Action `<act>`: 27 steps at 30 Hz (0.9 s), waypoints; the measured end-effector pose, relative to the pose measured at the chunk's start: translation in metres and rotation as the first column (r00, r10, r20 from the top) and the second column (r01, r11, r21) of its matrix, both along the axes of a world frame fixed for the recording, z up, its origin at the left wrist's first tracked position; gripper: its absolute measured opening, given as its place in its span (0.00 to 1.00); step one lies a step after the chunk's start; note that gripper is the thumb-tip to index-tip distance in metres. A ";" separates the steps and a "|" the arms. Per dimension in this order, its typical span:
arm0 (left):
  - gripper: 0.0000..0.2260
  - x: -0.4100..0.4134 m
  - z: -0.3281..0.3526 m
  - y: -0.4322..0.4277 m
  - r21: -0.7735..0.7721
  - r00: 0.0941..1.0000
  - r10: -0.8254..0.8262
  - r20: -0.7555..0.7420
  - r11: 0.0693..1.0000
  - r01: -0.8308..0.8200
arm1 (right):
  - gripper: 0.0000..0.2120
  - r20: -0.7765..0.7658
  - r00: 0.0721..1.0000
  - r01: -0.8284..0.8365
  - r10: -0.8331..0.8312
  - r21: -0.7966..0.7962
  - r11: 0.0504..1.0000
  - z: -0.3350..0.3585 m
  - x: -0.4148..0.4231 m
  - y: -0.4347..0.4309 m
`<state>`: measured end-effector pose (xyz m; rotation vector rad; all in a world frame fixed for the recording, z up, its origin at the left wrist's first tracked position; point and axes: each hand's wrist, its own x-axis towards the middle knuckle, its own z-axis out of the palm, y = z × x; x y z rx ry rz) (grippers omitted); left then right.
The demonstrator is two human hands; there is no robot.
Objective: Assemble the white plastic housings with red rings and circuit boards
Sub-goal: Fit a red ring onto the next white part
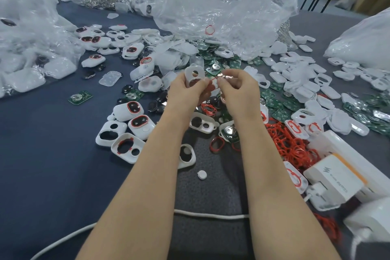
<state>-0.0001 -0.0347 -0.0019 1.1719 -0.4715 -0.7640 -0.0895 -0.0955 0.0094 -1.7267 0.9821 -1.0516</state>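
Note:
My left hand (185, 93) grips a white plastic housing (194, 75) with two round holes, held upright above the table. My right hand (236, 88) pinches a thin red ring (213, 79) right beside that housing, fingertips of both hands almost touching. Loose red rings (289, 143) lie heaped at the right. Green circuit boards (274, 103) are scattered beyond and right of my hands. Housings fitted with red rings (135, 110) sit at the left, near empty housings (110, 133).
Crumpled clear plastic bags (221, 6) of parts rise at the back and left. White chargers (335, 181) and a white cable (211, 215) lie near the front right edge. Black round discs (156, 105) dot the dark table cloth (42, 154).

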 end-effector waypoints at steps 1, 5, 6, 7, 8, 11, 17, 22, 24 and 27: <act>0.04 0.000 0.002 0.000 -0.017 0.998 0.007 -0.055 1.000 -0.008 | 0.04 0.027 0.999 0.016 -0.016 0.005 1.000 0.001 -0.001 0.000; 0.08 0.003 0.009 -0.003 -0.089 0.936 0.021 -0.352 0.994 -0.056 | 0.06 0.170 0.985 0.024 -0.028 0.022 0.999 0.005 0.003 0.007; 0.09 0.002 0.010 -0.003 -0.104 0.922 0.012 -0.387 0.993 -0.056 | 0.06 0.164 0.986 0.026 -0.026 0.000 1.000 0.005 0.005 0.009; 0.09 0.001 0.011 -0.003 -0.116 0.918 -0.001 -0.398 0.992 -0.049 | 0.06 0.144 0.989 0.029 -0.024 -0.028 0.999 0.005 0.008 0.011; 0.09 0.000 0.011 -0.003 -0.123 0.922 -0.014 -0.386 0.992 -0.036 | 0.05 0.123 0.992 0.027 -0.021 -0.050 0.998 0.005 0.010 0.013; 0.09 -0.003 0.009 -0.002 -0.125 0.960 -0.059 -0.273 0.992 0.025 | 0.01 0.110 0.994 0.029 -0.022 -0.060 0.998 0.004 0.012 0.017; 0.11 -0.005 0.006 0.001 -0.122 0.992 -0.102 -0.078 0.988 0.092 | 0.02 0.104 0.992 0.085 -0.076 -0.088 0.992 0.003 0.011 0.017; 0.10 -0.004 0.003 0.001 -0.099 0.995 -0.093 -0.022 0.991 0.091 | 0.03 0.103 0.992 0.085 -0.078 -0.065 0.994 0.003 0.009 0.014; 0.10 -0.004 0.002 0.001 -0.092 0.996 -0.087 -0.017 0.992 0.085 | 0.03 0.104 0.991 0.084 -0.079 -0.046 0.995 0.003 0.008 0.012; 0.11 -0.003 0.001 0.000 -0.094 0.996 -0.084 -0.019 0.992 0.081 | 0.03 0.089 0.992 0.090 -0.085 -0.046 0.995 0.002 0.008 0.012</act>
